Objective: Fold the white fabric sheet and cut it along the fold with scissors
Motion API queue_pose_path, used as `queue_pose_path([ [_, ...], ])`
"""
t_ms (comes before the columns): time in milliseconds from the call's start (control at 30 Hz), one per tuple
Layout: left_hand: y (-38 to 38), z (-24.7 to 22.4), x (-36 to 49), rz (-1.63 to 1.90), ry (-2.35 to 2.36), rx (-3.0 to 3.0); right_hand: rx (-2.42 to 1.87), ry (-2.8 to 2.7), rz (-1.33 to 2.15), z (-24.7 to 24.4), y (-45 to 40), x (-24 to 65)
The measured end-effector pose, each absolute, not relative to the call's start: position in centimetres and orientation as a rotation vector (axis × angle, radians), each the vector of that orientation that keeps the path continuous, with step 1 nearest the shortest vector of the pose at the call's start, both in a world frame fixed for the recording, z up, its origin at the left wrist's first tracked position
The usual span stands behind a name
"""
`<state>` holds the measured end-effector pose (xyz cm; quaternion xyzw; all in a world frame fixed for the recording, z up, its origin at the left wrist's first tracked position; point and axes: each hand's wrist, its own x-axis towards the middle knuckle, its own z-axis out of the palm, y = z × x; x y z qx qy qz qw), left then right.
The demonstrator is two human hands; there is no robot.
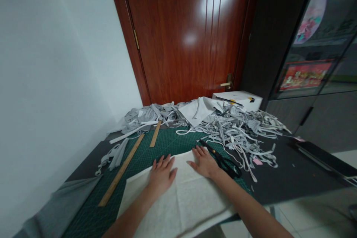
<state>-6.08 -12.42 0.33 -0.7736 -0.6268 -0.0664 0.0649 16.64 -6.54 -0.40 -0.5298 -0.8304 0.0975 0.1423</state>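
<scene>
A folded cream cloth [178, 200] lies on a green cutting mat [175, 142], its near edge hanging toward the front. My left hand [162, 174] rests flat on the cloth's far left part, fingers spread. Flat near the far right corner is my right hand [205, 161], its fingers also apart. Black-handled scissors [223, 160] lie just right of my right hand, partly behind my forearm. Neither hand grips anything.
A long wooden ruler [122, 170] and a shorter wooden strip [155, 134] lie on the left. Grey fabric scraps [234, 130] are heaped at the back and right, before a white box [245, 100]. Grey cloth [64, 204] hangs at the left edge. A dark flat object [326, 158] sits right.
</scene>
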Motion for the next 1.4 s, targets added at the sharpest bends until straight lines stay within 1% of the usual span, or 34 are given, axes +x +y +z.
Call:
queue_pose_path([
  [100,-10.8,0.7,-8.1,-0.101,-2.01,-2.258,-1.532,-2.396,0.273,-0.4,-6.9,16.6],
  [233,-8.8,0.8,-10.2,-0.065,-2.071,-2.167,-1.51,-2.406,0.257,-0.4,-7.0,16.7],
  [333,-8.1,1.0,-10.1,-0.092,-2.111,-2.042,-1.549,-2.417,0.265,0.1,-7.1,16.6],
  [400,-8.1,1.3,-9.4,-0.169,-2.051,-1.988,-1.564,-2.4,0.231,0.6,-7.4,16.2],
  [500,-8.1,2.0,-8.3,-0.234,-1.968,-1.984,-1.4,-2.426,0.23,1.4,-8.2,14.5],
  [600,-8.0,2.4,-7.6,-0.157,-2.028,-2.015,-1.155,-2.536,0.308,1.7,-9.3,12.0],
  [700,-8.4,2.4,-7.2,-0.109,-2.06,-2.061,-1.023,-2.607,0.36,1.2,-9.7,10.0],
  [867,-12.5,1.5,-6.6,-0.119,-1.975,-2.166,-1.153,-2.583,0.399,0.5,-8.1,10.0],
  [1000,-15.4,0.0,-8.9,-0.182,-2.007,-2.129,-1.23,-2.585,0.436,0.6,-6.7,10.9],
  [1200,-14.5,-0.1,-15.0,-0.088,-2.141,-2.095,-1.349,-2.568,0.419,0.4,-6.4,11.9],
  [1400,-13.4,0.6,-15.8,0.023,-2.154,-2.021,-1.429,-2.555,0.428,0.3,-5.8,13.8],
])
